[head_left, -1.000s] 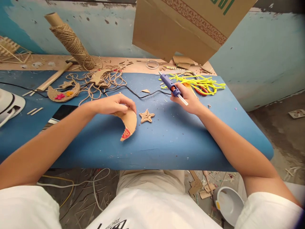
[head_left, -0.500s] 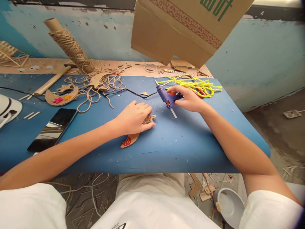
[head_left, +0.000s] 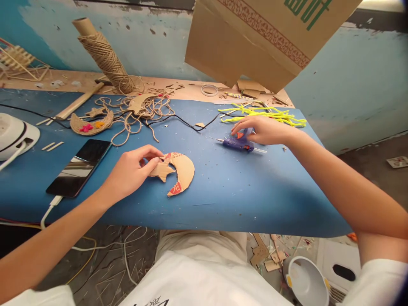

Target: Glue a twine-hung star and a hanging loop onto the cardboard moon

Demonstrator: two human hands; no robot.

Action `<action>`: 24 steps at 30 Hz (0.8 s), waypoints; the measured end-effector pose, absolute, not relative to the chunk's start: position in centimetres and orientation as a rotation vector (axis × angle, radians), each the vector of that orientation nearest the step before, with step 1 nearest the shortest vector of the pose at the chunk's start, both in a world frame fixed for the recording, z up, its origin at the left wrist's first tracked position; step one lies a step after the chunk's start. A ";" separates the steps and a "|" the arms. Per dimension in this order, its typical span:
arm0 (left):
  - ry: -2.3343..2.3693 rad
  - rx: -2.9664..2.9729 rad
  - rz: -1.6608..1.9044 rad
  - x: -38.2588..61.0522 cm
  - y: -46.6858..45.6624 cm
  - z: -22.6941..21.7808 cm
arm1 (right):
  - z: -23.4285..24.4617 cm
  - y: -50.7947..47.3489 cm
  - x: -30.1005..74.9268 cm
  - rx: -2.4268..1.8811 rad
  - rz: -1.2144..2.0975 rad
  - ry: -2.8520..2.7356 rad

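Note:
My left hand (head_left: 132, 170) pinches a cardboard star (head_left: 162, 170) between thumb and fingers, low over the blue table. Touching or overlapping the star's right side is a cardboard crescent (head_left: 186, 170) with red print, its plain face up. My right hand (head_left: 266, 129) is at the handle of a purple hot glue gun (head_left: 236, 143), fingers and thumb around it. The gun lies on its side on the table, nozzle to the left and a glue stick out of its back. The palm hides part of the handle.
A twine-wrapped crescent (head_left: 92, 123), loose twine (head_left: 127, 127) and a twine roll (head_left: 105, 57) are at the back left. A phone (head_left: 79, 168) lies left of my left hand. Behind my right hand are neon yellow cords (head_left: 270, 112). A black cable (head_left: 181, 118) crosses the table.
The glue gun has gone from tilted upright in my right hand to lying on the table. My left hand has moved left, uncovering the crescent and the star, with the star's plain side up.

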State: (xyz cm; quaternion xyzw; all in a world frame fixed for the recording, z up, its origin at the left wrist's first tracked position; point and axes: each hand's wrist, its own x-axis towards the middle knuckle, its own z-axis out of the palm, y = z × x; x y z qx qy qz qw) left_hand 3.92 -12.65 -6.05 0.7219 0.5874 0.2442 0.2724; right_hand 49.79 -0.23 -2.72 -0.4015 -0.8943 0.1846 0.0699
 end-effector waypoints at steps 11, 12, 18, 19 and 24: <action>1.316 2.404 0.366 -0.1 -14.1 -6.7 | -4.6 -11.2 32.2 -0.503 0.425 -2.988; 1.332 2.417 0.381 0.3 -14.1 -6.7 | -4.5 -11.3 32.5 -0.521 0.429 -3.006; 1.388 2.438 0.440 3.3 -15.2 -7.3 | -3.2 -12.1 38.0 -0.780 0.349 -3.020; 1.376 2.451 0.421 3.6 -14.9 -7.3 | -3.0 -12.6 39.0 -0.814 0.313 -3.028; 1.388 2.498 0.396 2.7 -9.2 -6.3 | -2.6 -14.5 42.0 -0.940 0.200 -2.971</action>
